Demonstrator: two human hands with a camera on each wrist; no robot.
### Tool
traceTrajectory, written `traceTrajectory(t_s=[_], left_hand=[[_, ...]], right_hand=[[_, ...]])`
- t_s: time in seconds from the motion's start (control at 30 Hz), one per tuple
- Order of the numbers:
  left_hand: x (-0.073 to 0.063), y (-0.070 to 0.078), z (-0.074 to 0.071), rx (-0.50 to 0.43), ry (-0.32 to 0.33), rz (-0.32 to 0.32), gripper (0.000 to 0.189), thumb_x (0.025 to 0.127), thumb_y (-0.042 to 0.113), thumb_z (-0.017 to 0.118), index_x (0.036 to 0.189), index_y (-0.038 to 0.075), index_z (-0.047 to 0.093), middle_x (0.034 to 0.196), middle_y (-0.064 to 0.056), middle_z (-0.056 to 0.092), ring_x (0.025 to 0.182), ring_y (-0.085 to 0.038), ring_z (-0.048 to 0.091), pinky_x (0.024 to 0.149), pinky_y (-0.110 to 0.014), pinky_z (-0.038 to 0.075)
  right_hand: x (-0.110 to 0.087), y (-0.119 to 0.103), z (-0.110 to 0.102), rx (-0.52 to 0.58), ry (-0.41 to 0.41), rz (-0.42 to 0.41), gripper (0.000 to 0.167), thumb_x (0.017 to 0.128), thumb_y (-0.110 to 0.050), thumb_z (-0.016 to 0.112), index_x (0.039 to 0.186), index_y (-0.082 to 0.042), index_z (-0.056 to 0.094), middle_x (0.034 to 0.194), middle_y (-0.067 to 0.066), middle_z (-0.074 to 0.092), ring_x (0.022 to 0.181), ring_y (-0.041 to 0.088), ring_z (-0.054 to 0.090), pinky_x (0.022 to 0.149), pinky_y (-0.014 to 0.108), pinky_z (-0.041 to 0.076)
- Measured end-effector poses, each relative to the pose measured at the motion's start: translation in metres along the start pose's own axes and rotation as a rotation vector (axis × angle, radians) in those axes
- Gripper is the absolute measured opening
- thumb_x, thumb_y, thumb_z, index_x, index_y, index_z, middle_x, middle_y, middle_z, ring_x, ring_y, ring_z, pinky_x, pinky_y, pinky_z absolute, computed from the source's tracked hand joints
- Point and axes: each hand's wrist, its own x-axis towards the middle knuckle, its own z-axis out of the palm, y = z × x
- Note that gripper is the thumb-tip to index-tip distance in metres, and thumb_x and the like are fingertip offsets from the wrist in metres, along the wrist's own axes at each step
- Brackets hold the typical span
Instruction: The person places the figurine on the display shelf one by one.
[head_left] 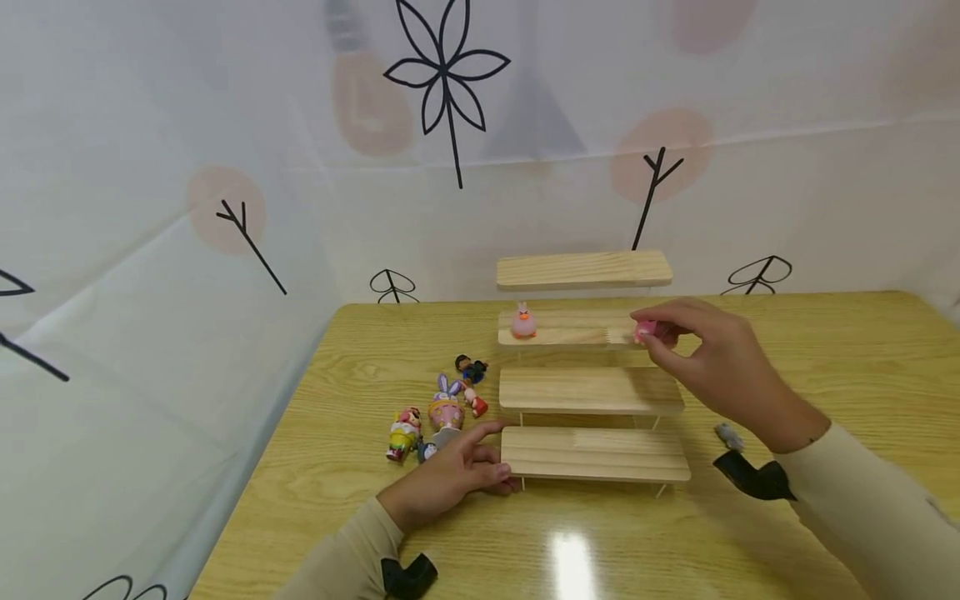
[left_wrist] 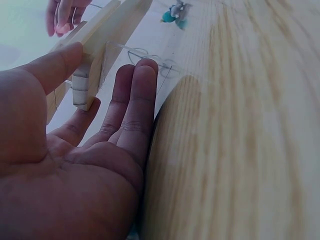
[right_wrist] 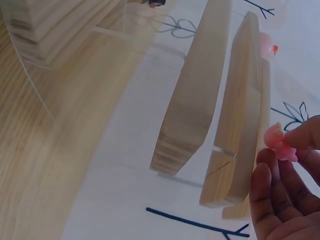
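Observation:
A tiered wooden display shelf with several light boards stands on the table. My right hand pinches a small pink toy figurine between thumb and fingertips, at the right end of the second board from the top. On that same board, toward the left, sits a pink bird figurine with an orange beak. My left hand is at the left end of the lowest board. In the left wrist view its thumb and index finger grip a board's end, while the other fingers extend beside it.
Left of the shelf lie several figurines: a rabbit-eared one, one in yellow, a dark-haired one and one in red. A grey figurine lies right of the shelf. A patterned cloth hangs behind the table.

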Motion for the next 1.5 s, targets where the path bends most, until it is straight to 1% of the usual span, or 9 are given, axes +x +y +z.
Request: traceTrajectory(t_s=[0.13, 0.23, 0.37, 0.47, 0.7, 0.97, 1.17, 1.33, 1.5], left_hand=[[-0.001, -0.001, -0.001, 0.0, 0.004, 0.0, 0.068, 0.102, 0.017, 0.06, 0.159, 0.013, 0.022, 0.111, -0.01, 0.061, 0.109, -0.023, 0.069, 0.099, -0.038, 0.056], [-0.002, -0.001, -0.002, 0.003, 0.005, -0.002, 0.069, 0.102, 0.017, 0.06, 0.159, 0.015, 0.022, 0.112, -0.011, 0.061, 0.109, -0.023, 0.068, 0.099, -0.038, 0.056], [-0.002, -0.002, -0.002, 0.002, 0.004, -0.003, 0.068, 0.102, 0.019, 0.061, 0.159, 0.017, 0.023, 0.112, -0.011, 0.061, 0.109, -0.022, 0.068, 0.099, -0.038, 0.056], [-0.001, -0.002, -0.001, -0.002, 0.006, -0.001, 0.068, 0.101, 0.02, 0.061, 0.158, 0.017, 0.024, 0.112, -0.011, 0.062, 0.109, -0.023, 0.069, 0.099, -0.037, 0.056], [0.001, -0.004, -0.001, -0.008, 0.005, 0.007, 0.067, 0.101, 0.018, 0.061, 0.158, 0.02, 0.026, 0.11, -0.011, 0.063, 0.11, -0.025, 0.069, 0.098, -0.038, 0.056], [0.001, -0.005, -0.002, -0.015, -0.004, 0.012, 0.068, 0.102, 0.017, 0.06, 0.159, 0.017, 0.024, 0.11, -0.009, 0.062, 0.109, -0.024, 0.069, 0.098, -0.038, 0.056], [0.0, -0.004, -0.001, -0.016, -0.012, 0.019, 0.067, 0.102, 0.016, 0.059, 0.159, 0.016, 0.023, 0.109, -0.009, 0.062, 0.111, -0.025, 0.069, 0.099, -0.038, 0.056], [0.001, -0.003, -0.001, -0.009, -0.01, 0.016, 0.068, 0.102, 0.017, 0.059, 0.159, 0.014, 0.022, 0.11, -0.01, 0.063, 0.111, -0.026, 0.069, 0.1, -0.038, 0.055], [0.001, -0.003, 0.0, -0.012, -0.011, 0.014, 0.068, 0.102, 0.017, 0.059, 0.159, 0.014, 0.022, 0.111, -0.01, 0.062, 0.111, -0.027, 0.069, 0.1, -0.038, 0.055]], right_hand=[[0.005, -0.001, 0.005, 0.015, -0.028, -0.007, 0.026, 0.083, 0.005, 0.077, 0.107, -0.003, 0.074, 0.096, -0.001, 0.07, 0.08, -0.004, 0.054, 0.065, 0.008, 0.045], [0.008, -0.001, 0.01, 0.024, -0.041, -0.016, 0.026, 0.083, 0.005, 0.077, 0.108, -0.002, 0.074, 0.095, -0.001, 0.069, 0.079, -0.003, 0.056, 0.066, 0.008, 0.047], [0.011, -0.002, 0.015, 0.054, -0.062, -0.007, 0.027, 0.083, 0.005, 0.076, 0.109, -0.001, 0.073, 0.097, 0.001, 0.07, 0.082, -0.003, 0.058, 0.073, 0.003, 0.049], [0.013, -0.004, 0.018, 0.089, -0.071, 0.0, 0.026, 0.084, 0.006, 0.075, 0.11, 0.0, 0.073, 0.098, 0.003, 0.07, 0.085, -0.003, 0.058, 0.077, 0.002, 0.05], [0.019, -0.007, 0.026, 0.11, -0.065, -0.029, 0.027, 0.084, 0.005, 0.076, 0.11, -0.002, 0.074, 0.098, 0.005, 0.07, 0.085, 0.0, 0.059, 0.076, 0.003, 0.05], [0.026, -0.009, 0.036, 0.096, -0.088, -0.044, 0.027, 0.085, 0.005, 0.075, 0.111, -0.003, 0.073, 0.101, 0.006, 0.071, 0.085, 0.004, 0.06, 0.073, 0.004, 0.05], [0.032, -0.013, 0.041, 0.081, -0.106, -0.058, 0.027, 0.085, 0.005, 0.075, 0.111, -0.002, 0.073, 0.1, 0.006, 0.071, 0.083, 0.008, 0.062, 0.069, 0.01, 0.053], [0.036, -0.017, 0.043, 0.099, -0.143, -0.031, 0.029, 0.086, 0.005, 0.073, 0.115, -0.002, 0.072, 0.104, 0.007, 0.071, 0.085, 0.012, 0.065, 0.069, 0.015, 0.056], [0.039, -0.018, 0.048, 0.139, -0.167, -0.007, 0.03, 0.087, 0.004, 0.073, 0.116, -0.002, 0.07, 0.104, 0.008, 0.071, 0.086, 0.014, 0.069, 0.07, 0.022, 0.06]])
